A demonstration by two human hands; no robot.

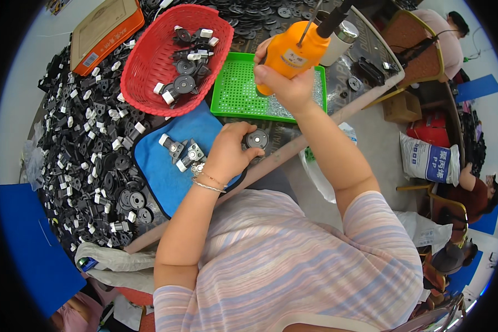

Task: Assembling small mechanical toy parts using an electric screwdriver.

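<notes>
My right hand (289, 89) is wrapped around an orange electric screwdriver (297, 48), raised over the green tray. The thumb and fingers of my left hand (228, 152) grip a round dark-grey plastic disc part (258, 139) at the table's near edge. Beneath my left wrist lies a blue cloth (156, 166) with dark edging. On it rest several small black-and-white assemblies with metal pieces (189, 155). Beyond my left hand is the perforated green tray (227, 105), its right part strewn with small shiny screws (318, 91). The screwdriver's tip cannot be made out.
A red basket (141, 88) holds several disc assemblies. Black parts with white ends (88, 166) heap across the left side, with an orange box (106, 33) on top. A steel flask (337, 41) stands behind the screwdriver. Other people sit at the far right, near a white sack (429, 157).
</notes>
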